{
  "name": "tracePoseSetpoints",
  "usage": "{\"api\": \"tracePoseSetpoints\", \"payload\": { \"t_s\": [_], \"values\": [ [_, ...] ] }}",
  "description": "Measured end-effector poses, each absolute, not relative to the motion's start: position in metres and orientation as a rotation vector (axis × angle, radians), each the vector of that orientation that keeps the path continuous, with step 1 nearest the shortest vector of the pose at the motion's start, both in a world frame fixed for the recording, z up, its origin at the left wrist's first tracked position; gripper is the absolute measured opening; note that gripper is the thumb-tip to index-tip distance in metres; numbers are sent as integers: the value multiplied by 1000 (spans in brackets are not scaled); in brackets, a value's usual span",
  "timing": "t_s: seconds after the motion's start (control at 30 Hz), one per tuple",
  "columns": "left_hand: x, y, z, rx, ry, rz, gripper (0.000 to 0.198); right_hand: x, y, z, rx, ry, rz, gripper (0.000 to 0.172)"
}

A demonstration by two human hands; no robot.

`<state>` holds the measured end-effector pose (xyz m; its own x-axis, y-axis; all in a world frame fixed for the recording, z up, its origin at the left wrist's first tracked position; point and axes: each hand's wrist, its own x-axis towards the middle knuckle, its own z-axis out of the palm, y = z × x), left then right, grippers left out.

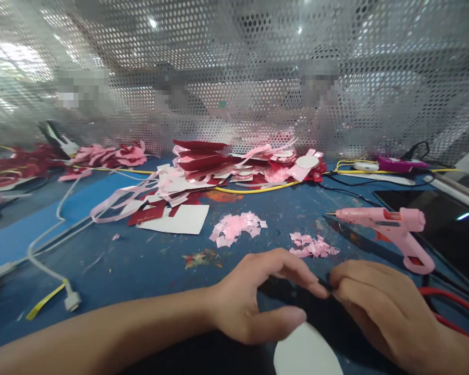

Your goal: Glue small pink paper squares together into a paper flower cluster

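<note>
My left hand (pixel 258 297) rests on the blue table, fingers curled forward, its fingertips touching a small dark thing (pixel 325 285) that I cannot make out. My right hand (pixel 379 307) meets it from the right, fingers pressed together in a pinch on the same dark thing. A white rounded paper piece (pixel 307 354) lies just below the hands at the table's near edge. Beyond the hands sit two small heaps of pink paper scraps (pixel 236 227) (pixel 312 246).
A pink glue gun (pixel 391 226) stands right of the scraps, with red cables (pixel 453 307) near my right wrist. Red and pink paper cuttings (pixel 226 166) are piled at the back before a perforated metal screen (pixel 234 67). A white cable and plug (pixel 72 299) lie left. A dark tablet (pixel 445 213) is at right.
</note>
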<state>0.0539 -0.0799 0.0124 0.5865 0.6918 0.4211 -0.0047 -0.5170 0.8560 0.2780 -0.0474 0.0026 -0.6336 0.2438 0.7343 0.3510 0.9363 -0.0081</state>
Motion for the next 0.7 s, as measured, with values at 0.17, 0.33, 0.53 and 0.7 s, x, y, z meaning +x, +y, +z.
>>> {"api": "tracePoseSetpoints", "payload": {
  "t_s": [0.17,0.33,0.53,0.7],
  "values": [
    [46,-66,30,2029,953,1000,12,276,-42,-4,-483,-2313,-54,19],
    [3,-27,63,2114,1675,611,20,277,-42,-3,-665,-2407,141,28],
    [-29,-15,57,2099,1703,150,29,283,-46,-3,-532,-2378,202,31],
    [-25,-19,51,2076,1667,131,14,280,-47,2,-492,-2391,38,36]
  ]
}}
